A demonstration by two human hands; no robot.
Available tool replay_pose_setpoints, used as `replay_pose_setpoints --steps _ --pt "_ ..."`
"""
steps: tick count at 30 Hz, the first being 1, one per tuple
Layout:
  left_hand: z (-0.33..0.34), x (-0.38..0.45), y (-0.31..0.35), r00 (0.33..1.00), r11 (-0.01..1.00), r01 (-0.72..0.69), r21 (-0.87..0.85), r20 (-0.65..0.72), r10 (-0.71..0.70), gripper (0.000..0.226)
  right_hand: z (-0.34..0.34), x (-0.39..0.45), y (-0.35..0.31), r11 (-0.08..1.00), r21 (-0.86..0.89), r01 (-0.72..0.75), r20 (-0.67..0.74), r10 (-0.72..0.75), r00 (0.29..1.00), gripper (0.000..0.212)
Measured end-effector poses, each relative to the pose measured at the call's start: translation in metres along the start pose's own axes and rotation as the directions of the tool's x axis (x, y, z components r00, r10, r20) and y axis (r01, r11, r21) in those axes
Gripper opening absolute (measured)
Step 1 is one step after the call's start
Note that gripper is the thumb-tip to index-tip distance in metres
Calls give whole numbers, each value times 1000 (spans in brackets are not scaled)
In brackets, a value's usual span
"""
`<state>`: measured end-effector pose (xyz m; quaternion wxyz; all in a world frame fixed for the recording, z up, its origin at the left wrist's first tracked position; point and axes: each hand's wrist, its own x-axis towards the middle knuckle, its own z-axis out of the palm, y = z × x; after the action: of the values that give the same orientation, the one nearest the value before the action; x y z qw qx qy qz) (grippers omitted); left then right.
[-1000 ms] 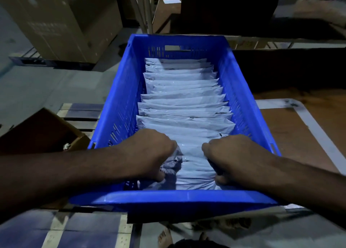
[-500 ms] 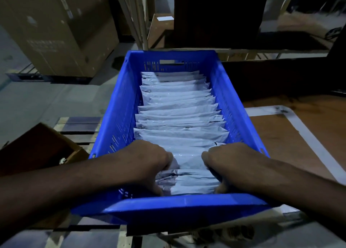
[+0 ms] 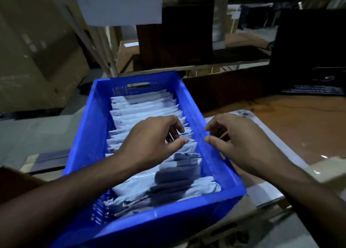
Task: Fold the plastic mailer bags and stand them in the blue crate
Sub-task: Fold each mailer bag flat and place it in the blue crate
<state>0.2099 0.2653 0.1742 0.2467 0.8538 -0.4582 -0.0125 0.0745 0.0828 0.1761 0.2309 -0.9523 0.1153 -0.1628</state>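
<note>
Near rim of the blue crate [image 3: 149,217]: moulded plastic, slotted walls, sitting on the counter [image 3: 292,120], long axis running away from the person. Inside, the mailer bags [image 3: 146,112] stand on edge in a row from the near wall to the far wall, each packet lying crosswise to that axis. Material is thin pale-grey film, smooth and faintly glossy; the nearest packets look slumped and creased, with darker folded patches, while the farther ones stand tidier.

Left hand [image 3: 153,141] hovers over the middle of the row, fingers loosely curled, holding nothing visible. Right hand [image 3: 236,141] is outside the crate, just beyond its right wall, fingers likewise loosely curled and empty; whether the fingertips touch the rim cannot be told.

Judgement: the crate looks close to full. The bags lie directly below the left hand, the nearer hand for straightening them.

Beyond: a keyboard [image 3: 312,89] and dark shelving, blurred.
</note>
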Motion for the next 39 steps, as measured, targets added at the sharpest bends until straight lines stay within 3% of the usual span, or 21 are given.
replay_pose_setpoints --steps 8,16,22,30,39 --pt "49 56 65 978 985 -152 -81 -157 138 30 -11 -33 72 979 -37 -201 -38 199 979 22" --pt "134 135 167 978 974 -209 86 32 207 36 -66 -63 193 950 -10 -313 -56 312 948 25" --pt "225 203 247 977 984 -180 7 117 178 33 -109 -83 320 908 -30 -417 -118 411 904 25" --pt "345 277 344 961 972 -212 -99 161 226 30 -159 -93 450 793 27 -608 -332 581 743 20" --pt "449 369 417 977 963 -80 -256 170 126 22 -193 -71 587 617 73 -783 -474 712 517 13"
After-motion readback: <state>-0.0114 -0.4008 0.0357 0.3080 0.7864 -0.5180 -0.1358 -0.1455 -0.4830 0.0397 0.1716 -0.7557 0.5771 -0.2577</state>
